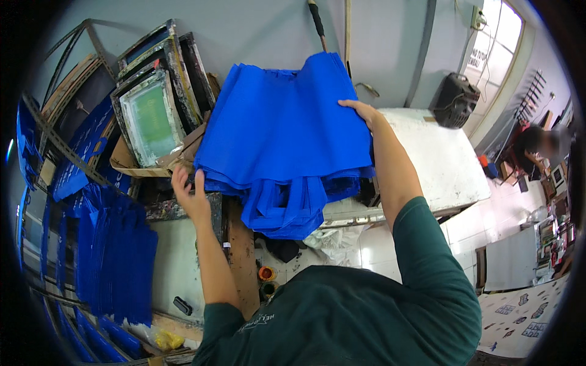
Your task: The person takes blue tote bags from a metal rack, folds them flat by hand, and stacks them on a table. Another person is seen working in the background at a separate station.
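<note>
A thick stack of blue bags [284,131] is being steadied on the white table [439,158], right hand [361,111] pressed flat on top, fingers together, left hand [190,198] spread beneath its edge; squaring it likely needs both palms

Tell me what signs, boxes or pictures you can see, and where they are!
Wall sign: white sheet with dark lettering, upper right beside the window.
Cardboard box: brown and open, left of the blue bags, holding framed screens.
Printed sheet: white with small dark pictures, lower right.
</note>
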### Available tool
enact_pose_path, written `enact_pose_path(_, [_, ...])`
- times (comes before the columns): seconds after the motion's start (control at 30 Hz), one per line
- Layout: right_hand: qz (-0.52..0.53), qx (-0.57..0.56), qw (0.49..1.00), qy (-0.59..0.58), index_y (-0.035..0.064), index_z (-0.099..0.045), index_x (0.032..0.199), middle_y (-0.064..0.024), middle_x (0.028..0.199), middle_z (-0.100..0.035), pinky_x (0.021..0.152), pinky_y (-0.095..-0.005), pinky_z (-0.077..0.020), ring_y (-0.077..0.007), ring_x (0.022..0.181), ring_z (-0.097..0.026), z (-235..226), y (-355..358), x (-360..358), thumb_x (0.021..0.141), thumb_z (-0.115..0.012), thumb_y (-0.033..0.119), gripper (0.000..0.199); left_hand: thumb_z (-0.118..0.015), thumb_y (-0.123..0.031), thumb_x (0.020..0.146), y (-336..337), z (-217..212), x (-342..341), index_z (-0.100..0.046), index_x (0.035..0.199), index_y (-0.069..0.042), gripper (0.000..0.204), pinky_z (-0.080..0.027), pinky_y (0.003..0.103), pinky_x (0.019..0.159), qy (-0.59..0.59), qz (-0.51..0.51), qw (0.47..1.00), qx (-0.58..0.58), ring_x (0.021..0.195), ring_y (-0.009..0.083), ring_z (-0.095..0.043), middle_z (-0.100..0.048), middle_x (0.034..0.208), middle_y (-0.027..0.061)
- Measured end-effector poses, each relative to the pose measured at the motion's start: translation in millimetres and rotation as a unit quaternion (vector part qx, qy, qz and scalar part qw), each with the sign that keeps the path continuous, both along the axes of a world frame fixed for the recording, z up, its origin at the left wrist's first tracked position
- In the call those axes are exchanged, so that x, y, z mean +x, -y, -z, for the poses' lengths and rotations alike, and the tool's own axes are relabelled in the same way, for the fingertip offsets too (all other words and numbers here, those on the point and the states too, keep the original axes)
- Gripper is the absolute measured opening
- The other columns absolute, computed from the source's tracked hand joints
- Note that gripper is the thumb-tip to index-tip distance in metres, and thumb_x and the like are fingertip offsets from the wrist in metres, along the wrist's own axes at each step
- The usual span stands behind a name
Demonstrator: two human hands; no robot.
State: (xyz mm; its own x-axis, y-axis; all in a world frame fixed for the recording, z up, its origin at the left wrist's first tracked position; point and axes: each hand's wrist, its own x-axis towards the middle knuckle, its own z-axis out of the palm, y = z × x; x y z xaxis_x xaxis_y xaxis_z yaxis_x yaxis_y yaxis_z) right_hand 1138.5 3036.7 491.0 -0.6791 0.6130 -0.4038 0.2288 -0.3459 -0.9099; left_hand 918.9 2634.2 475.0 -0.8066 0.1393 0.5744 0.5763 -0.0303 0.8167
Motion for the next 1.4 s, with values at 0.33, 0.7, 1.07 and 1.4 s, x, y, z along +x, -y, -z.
enact_pose_path(0.33, [0.077,0.297,0.946,0.105,-0.0067,-0.035,0.128,-0.0218,0.114,-0.056,0.086,-0.0387,-0.0486,-0.0320,0.101,-0.059,-18.4,24.4,-66.1,0.060,-0.079,0.040,0.094,-0.060,-0.012,0.084,101.5,44.9,64.7,-0.042,0.129,-0.005,0.048,-0.036,0.035,0.090,0.007,-0.115,0.992,-0.041,0.111,0.0220,-0.046,-0.049,0.121,0.0141])
enact_pose_path(0.7, [-0.010,0.008,1.000,-0.017,-0.0052,0.007,0.137,-0.0299,0.131,-0.035,0.090,-0.0419,-0.0450,-0.0365,0.111,-0.050,-7.9,-13.3,-61.0,0.055,-0.084,0.028,0.127,-0.052,-0.014,0.087,100.5,36.8,113.1,-0.041,0.130,-0.003,0.046,-0.038,0.037,0.090,-0.010,-0.123,0.990,-0.066,0.112,0.0235,-0.045,-0.048,0.122,0.0161])
enact_pose_path(1.07, [-0.091,-0.070,0.990,-0.079,-0.0024,-0.046,0.123,-0.0209,0.118,-0.054,0.088,-0.0458,-0.0451,-0.0312,0.103,-0.056,18.6,-18.7,-55.4,0.064,-0.076,0.038,0.077,-0.049,-0.012,0.087,108.2,31.3,159.9,-0.041,0.128,0.000,0.044,-0.037,0.034,0.089,-0.020,-0.144,0.989,-0.035,0.109,0.0226,-0.047,-0.050,0.118,0.0144])
enact_pose_path(1.4, [0.006,-0.168,0.887,-0.430,0.0011,-0.050,0.115,-0.0185,0.113,-0.053,0.089,-0.0443,-0.0451,-0.0322,0.101,-0.053,-13.9,20.7,-100.3,0.072,-0.070,0.024,0.052,-0.056,-0.017,0.081,73.2,42.1,250.6,-0.050,0.109,0.002,0.035,-0.044,0.029,0.077,-0.015,0.032,0.999,-0.002,0.089,0.0165,-0.054,-0.055,0.101,0.0102])
